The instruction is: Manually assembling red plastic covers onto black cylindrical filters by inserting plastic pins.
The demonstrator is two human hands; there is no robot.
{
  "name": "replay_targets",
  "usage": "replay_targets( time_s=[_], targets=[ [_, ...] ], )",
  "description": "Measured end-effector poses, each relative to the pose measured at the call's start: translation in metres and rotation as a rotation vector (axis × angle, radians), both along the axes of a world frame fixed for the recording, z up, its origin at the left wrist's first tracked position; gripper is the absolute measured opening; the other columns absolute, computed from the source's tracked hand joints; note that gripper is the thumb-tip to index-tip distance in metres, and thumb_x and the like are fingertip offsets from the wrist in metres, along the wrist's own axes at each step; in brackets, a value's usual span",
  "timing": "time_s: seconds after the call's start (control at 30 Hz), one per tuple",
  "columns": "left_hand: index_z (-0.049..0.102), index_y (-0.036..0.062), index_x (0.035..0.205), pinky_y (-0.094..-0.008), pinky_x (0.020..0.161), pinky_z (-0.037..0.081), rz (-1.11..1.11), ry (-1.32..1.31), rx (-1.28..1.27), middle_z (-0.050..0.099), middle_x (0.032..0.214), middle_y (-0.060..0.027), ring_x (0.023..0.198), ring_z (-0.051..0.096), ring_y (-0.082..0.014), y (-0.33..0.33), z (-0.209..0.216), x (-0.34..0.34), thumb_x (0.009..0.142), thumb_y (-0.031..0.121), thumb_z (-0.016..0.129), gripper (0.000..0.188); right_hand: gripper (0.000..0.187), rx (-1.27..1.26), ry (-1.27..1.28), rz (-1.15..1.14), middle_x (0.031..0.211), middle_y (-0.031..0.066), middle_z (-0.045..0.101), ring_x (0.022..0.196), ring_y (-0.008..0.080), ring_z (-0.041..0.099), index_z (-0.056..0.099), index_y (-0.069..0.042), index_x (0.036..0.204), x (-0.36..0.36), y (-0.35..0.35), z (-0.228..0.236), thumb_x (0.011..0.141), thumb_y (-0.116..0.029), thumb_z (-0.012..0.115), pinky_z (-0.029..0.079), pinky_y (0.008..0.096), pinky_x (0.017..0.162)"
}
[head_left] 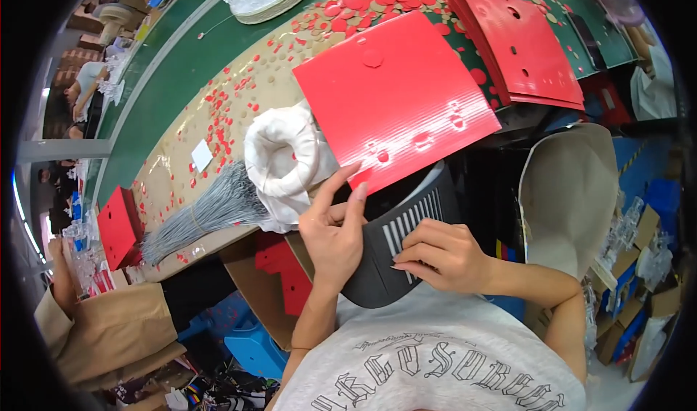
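Observation:
A square red corrugated plastic board (399, 84) lies tilted in front of me, with punched marks along its near side. My left hand (334, 233) is at its near corner, thumb and index finger on the surface, the other fingers bent and partly hidden. Over a dark grey curved panel with pale slots (377, 277), close to my body, is my right hand (443, 255). Its fingers are bent and pressed together; whatever they pinch is too small to make out. Beside my left hand stands a white cloth bag with a rolled rim (254, 153), next to a bundle of thin grey wires (207, 211).
More stacked red boards (519, 44) lie at the far right, near a heap of red and brown discs (377, 1). A red piece (120, 226) stands at the table's left end. Right of me is a beige curved-rim container (570, 193); a blue stool (254, 346) is below left.

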State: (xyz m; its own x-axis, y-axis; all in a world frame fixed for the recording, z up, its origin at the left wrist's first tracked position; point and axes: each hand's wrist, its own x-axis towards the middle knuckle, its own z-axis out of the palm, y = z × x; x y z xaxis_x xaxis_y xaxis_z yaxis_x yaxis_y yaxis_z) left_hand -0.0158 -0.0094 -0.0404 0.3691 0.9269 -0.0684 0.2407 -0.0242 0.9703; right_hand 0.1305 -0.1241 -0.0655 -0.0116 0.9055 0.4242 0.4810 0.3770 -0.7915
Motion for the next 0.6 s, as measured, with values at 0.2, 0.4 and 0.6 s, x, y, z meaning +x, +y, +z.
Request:
replay_targets(
  time_s=[0.2, 0.4, 0.6],
  targets=[
    [0.064, 0.0000, 0.126, -0.0169, 0.050, 0.033, -0.016, -0.068, -0.055, 0.055, 0.060, 0.0042, 0.055, 0.048, 0.0005, 0.004, -0.005, 0.005, 0.097, 0.007, 0.063, 0.030, 0.016, -0.065, 0.043, 0.032, 0.087, 0.0060, 0.063, 0.070, 0.0209, 0.061, 0.067, -0.002, 0.084, 0.012, 0.001, 0.000, 0.075, -0.005, 0.079, 0.052, 0.0315, 0.059],
    [0.065, 0.0000, 0.123, -0.0158, 0.051, 0.034, 0.152, -0.034, 0.008, 0.057, 0.057, 0.0049, 0.053, 0.048, 0.0003, -0.002, -0.015, 0.007, 0.095, 0.004, 0.065, 0.028, 0.017, -0.042, 0.044, 0.029, 0.096, 0.0061, 0.064, 0.079, 0.0220, 0.060, 0.068, -0.004, 0.085, 0.017, 0.005, 0.001, 0.074, -0.004, 0.080, 0.050, 0.0323, 0.062],
    [0.060, 0.0009, 0.133, -0.0187, 0.048, 0.031, -0.009, 0.017, -0.025, 0.048, 0.049, 0.0041, 0.049, 0.040, 0.0003, 0.005, -0.011, 0.002, 0.095, 0.002, 0.062, 0.038, 0.016, -0.184, 0.320, 0.190, 0.097, 0.0102, 0.067, 0.086, 0.0235, 0.065, 0.070, -0.001, 0.086, 0.036, 0.012, 0.020, 0.075, -0.001, 0.081, 0.053, 0.0321, 0.074]
  ],
)
